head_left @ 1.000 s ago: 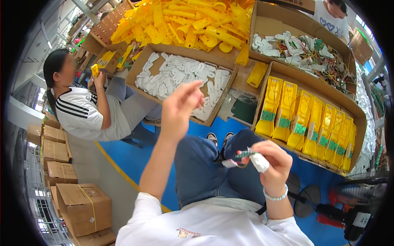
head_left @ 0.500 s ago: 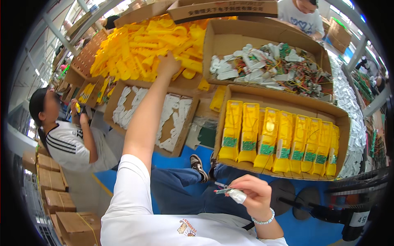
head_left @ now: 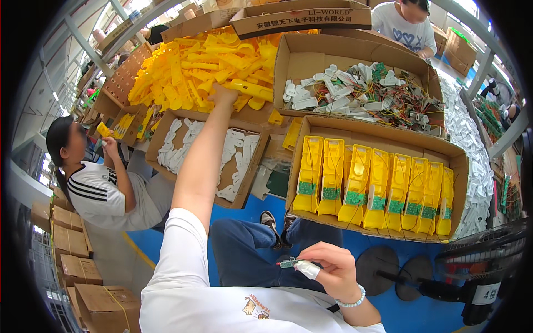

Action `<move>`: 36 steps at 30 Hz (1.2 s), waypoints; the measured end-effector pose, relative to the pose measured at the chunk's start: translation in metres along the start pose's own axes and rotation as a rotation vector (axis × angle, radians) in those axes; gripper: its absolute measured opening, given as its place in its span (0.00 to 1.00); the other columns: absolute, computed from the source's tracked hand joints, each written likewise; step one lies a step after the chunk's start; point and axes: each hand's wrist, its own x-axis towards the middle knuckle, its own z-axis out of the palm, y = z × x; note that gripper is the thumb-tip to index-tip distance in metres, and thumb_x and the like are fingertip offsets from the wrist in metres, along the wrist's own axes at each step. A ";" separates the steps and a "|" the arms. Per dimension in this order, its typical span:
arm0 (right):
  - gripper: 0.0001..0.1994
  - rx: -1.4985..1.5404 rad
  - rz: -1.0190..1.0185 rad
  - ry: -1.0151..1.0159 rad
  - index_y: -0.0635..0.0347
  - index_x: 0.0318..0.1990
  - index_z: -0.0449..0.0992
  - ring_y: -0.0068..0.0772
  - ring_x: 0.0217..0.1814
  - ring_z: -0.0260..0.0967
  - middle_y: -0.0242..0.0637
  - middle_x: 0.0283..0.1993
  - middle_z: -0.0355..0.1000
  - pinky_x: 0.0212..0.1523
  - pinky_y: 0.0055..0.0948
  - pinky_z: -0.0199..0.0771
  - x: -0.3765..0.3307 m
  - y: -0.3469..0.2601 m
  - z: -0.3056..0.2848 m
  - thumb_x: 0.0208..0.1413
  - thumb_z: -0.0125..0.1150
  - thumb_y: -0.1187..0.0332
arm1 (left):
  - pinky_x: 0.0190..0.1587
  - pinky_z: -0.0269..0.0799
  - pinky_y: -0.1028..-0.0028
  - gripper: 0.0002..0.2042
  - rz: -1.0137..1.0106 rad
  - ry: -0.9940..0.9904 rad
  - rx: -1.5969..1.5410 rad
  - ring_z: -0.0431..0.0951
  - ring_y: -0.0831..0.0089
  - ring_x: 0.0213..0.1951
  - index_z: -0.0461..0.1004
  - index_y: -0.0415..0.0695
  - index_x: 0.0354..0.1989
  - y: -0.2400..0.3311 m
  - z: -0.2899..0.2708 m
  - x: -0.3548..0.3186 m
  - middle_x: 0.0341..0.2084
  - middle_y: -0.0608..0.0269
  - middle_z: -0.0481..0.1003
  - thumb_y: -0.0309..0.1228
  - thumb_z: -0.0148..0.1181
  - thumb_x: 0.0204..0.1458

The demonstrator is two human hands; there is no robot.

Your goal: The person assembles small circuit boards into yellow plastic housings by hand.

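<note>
My left hand (head_left: 224, 95) reaches far forward over the near edge of a heap of yellow plastic casings (head_left: 183, 69). Its fingertips are among the pieces, so I cannot make out whether they grip one. A long yellow casing (head_left: 250, 89) lies right beside this hand. Close to my body, my right hand (head_left: 332, 269) pinches a small green circuit board (head_left: 287, 264) between thumb and fingers. White wrapping (head_left: 307, 269) covers a digit of that hand. In front of it stands a carton (head_left: 383, 129) with a row of yellow casings (head_left: 355, 175) fitted with green boards and thin wires.
A shallow box (head_left: 252, 166) of white plastic parts lies under my left forearm. Behind the casing row, another carton (head_left: 311, 50) holds white parts and wired boards. A co-worker (head_left: 105, 188) sits at left, another person (head_left: 404, 25) at the far right. A black fan (head_left: 480, 272) stands right.
My left hand has shifted slightly back and left at the heap, uncovering more of the long casing. My right hand has moved a little left with the board. The left co-worker has raised a yellow piece.
</note>
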 end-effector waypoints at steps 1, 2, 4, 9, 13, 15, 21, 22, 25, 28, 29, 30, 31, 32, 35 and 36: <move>0.10 0.067 0.022 0.026 0.72 0.39 0.77 0.30 0.38 0.73 0.44 0.36 0.75 0.40 0.24 0.74 -0.001 0.002 0.002 0.47 0.62 0.82 | 0.41 0.74 0.60 0.40 -0.076 -0.013 -0.110 0.68 0.54 0.49 0.52 0.40 0.59 -0.002 -0.004 0.003 0.56 0.42 0.56 0.32 0.71 0.38; 0.10 0.128 0.049 0.068 0.72 0.39 0.77 0.30 0.38 0.73 0.44 0.37 0.74 0.41 0.23 0.75 -0.002 0.005 0.003 0.47 0.62 0.82 | 0.41 0.74 0.60 0.40 -0.073 -0.021 -0.110 0.68 0.54 0.49 0.52 0.40 0.59 0.009 -0.008 -0.008 0.56 0.42 0.56 0.32 0.71 0.38; 0.09 0.141 0.056 0.072 0.73 0.39 0.77 0.30 0.38 0.73 0.44 0.37 0.74 0.41 0.23 0.75 -0.002 0.007 0.006 0.48 0.62 0.82 | 0.35 0.74 0.63 0.31 -0.132 -0.257 -0.368 0.70 0.59 0.44 0.59 0.40 0.54 0.025 -0.028 -0.028 0.48 0.49 0.66 0.25 0.66 0.39; 0.08 0.159 0.051 0.034 0.74 0.40 0.76 0.30 0.39 0.74 0.45 0.38 0.74 0.40 0.24 0.75 -0.001 0.000 0.015 0.50 0.60 0.83 | 0.35 0.77 0.62 0.22 -0.135 -0.564 -0.591 0.73 0.59 0.39 0.66 0.38 0.45 -0.003 -0.079 -0.026 0.41 0.52 0.69 0.19 0.63 0.38; 0.07 0.137 0.029 0.145 0.74 0.38 0.76 0.28 0.35 0.73 0.41 0.35 0.73 0.34 0.23 0.75 0.006 -0.010 0.022 0.51 0.58 0.84 | 0.34 0.77 0.71 0.23 0.080 -0.548 -0.666 0.76 0.67 0.32 0.65 0.35 0.48 -0.027 -0.135 -0.123 0.35 0.55 0.73 0.17 0.62 0.40; 0.06 0.096 -0.005 0.155 0.73 0.38 0.75 0.27 0.35 0.73 0.40 0.34 0.73 0.34 0.22 0.74 0.015 -0.006 0.024 0.52 0.58 0.83 | 0.32 0.76 0.73 0.26 0.166 -0.488 -0.681 0.76 0.68 0.30 0.64 0.35 0.51 -0.045 -0.157 -0.168 0.35 0.56 0.73 0.17 0.62 0.40; 0.07 0.129 -0.048 0.128 0.72 0.42 0.72 0.23 0.38 0.71 0.37 0.37 0.72 0.40 0.20 0.71 0.055 -0.005 0.053 0.55 0.56 0.81 | 0.25 0.70 0.72 0.26 0.328 -0.464 -0.957 0.75 0.69 0.26 0.56 0.40 0.62 -0.076 -0.189 -0.275 0.38 0.54 0.72 0.31 0.55 0.56; 0.08 0.102 -0.061 0.111 0.71 0.43 0.72 0.22 0.40 0.71 0.36 0.39 0.72 0.42 0.21 0.71 0.063 -0.007 0.060 0.56 0.56 0.80 | 0.25 0.70 0.72 0.26 0.309 -0.461 -0.957 0.75 0.69 0.26 0.56 0.40 0.62 -0.081 -0.191 -0.286 0.38 0.54 0.72 0.31 0.55 0.56; 0.06 0.148 -0.079 -0.048 0.68 0.42 0.71 0.22 0.47 0.69 0.37 0.46 0.71 0.48 0.23 0.71 0.083 -0.002 0.079 0.57 0.55 0.79 | 0.28 0.74 0.69 0.28 0.309 -0.503 -1.152 0.77 0.66 0.31 0.53 0.40 0.65 -0.096 -0.199 -0.310 0.43 0.48 0.72 0.48 0.32 0.64; 0.05 0.078 -0.150 -0.050 0.67 0.40 0.71 0.26 0.50 0.69 0.40 0.50 0.69 0.50 0.27 0.71 0.092 0.003 0.103 0.56 0.55 0.79 | 0.35 0.75 0.69 0.28 0.282 -0.338 -1.100 0.77 0.65 0.41 0.52 0.38 0.65 -0.099 -0.198 -0.331 0.48 0.48 0.71 0.47 0.33 0.64; 0.05 0.059 -0.098 -0.043 0.66 0.39 0.71 0.29 0.52 0.69 0.42 0.53 0.68 0.52 0.29 0.71 0.092 0.004 0.108 0.55 0.56 0.79 | 0.35 0.75 0.69 0.28 0.273 -0.340 -1.106 0.77 0.65 0.41 0.52 0.38 0.65 -0.099 -0.198 -0.336 0.48 0.48 0.71 0.47 0.33 0.64; 0.05 0.051 -0.091 -0.042 0.66 0.39 0.71 0.29 0.52 0.69 0.42 0.53 0.68 0.52 0.29 0.71 0.092 0.006 0.112 0.55 0.56 0.79 | 0.40 0.74 0.70 0.28 0.275 -0.333 -1.133 0.75 0.66 0.46 0.52 0.37 0.65 -0.098 -0.197 -0.342 0.50 0.48 0.70 0.46 0.33 0.64; 0.05 0.049 -0.081 -0.050 0.66 0.39 0.71 0.29 0.52 0.69 0.42 0.54 0.68 0.52 0.29 0.71 0.092 0.010 0.114 0.55 0.56 0.79 | 0.45 0.73 0.70 0.28 0.280 -0.325 -1.159 0.73 0.66 0.51 0.51 0.36 0.65 -0.099 -0.197 -0.345 0.53 0.49 0.69 0.46 0.33 0.65; 0.05 0.047 -0.072 -0.058 0.66 0.39 0.71 0.29 0.52 0.68 0.42 0.54 0.68 0.52 0.29 0.71 0.092 0.013 0.117 0.55 0.56 0.79 | 0.45 0.73 0.70 0.28 0.275 -0.327 -1.165 0.73 0.66 0.51 0.51 0.36 0.65 -0.100 -0.198 -0.348 0.53 0.49 0.69 0.46 0.33 0.65; 0.05 0.030 -0.036 -0.009 0.67 0.38 0.72 0.26 0.49 0.70 0.41 0.52 0.70 0.49 0.26 0.73 0.088 0.010 0.119 0.55 0.57 0.79 | 0.53 0.68 0.69 0.28 0.295 -0.336 -1.185 0.71 0.67 0.54 0.52 0.34 0.64 -0.106 -0.195 -0.353 0.54 0.50 0.67 0.45 0.34 0.64; 0.05 0.008 -0.023 0.005 0.67 0.39 0.72 0.25 0.46 0.71 0.41 0.50 0.71 0.47 0.24 0.74 0.087 0.009 0.119 0.55 0.57 0.79 | 0.54 0.66 0.69 0.27 0.325 -0.345 -1.165 0.70 0.67 0.54 0.52 0.32 0.64 -0.109 -0.193 -0.353 0.54 0.50 0.67 0.42 0.36 0.64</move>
